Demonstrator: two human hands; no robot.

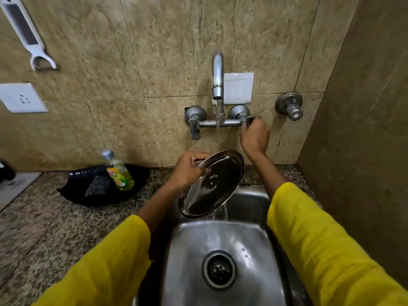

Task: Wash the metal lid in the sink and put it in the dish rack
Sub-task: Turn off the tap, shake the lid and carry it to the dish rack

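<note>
My left hand [188, 170] grips the upper left rim of a round metal lid [213, 184] and holds it tilted over the back of the steel sink [223, 237]. Water runs from the tap spout [218, 78] onto the lid and spills off its lower edge into the basin. My right hand [255, 134] is closed on the right tap handle [248, 121] at the wall. No dish rack is in view.
A black tray [79, 191] on the granite counter left of the sink holds a dish soap bottle [119, 173] and a dark scrub pad [96, 185]. Another valve [290, 107] sticks out of the wall on the right. A side wall stands close on the right.
</note>
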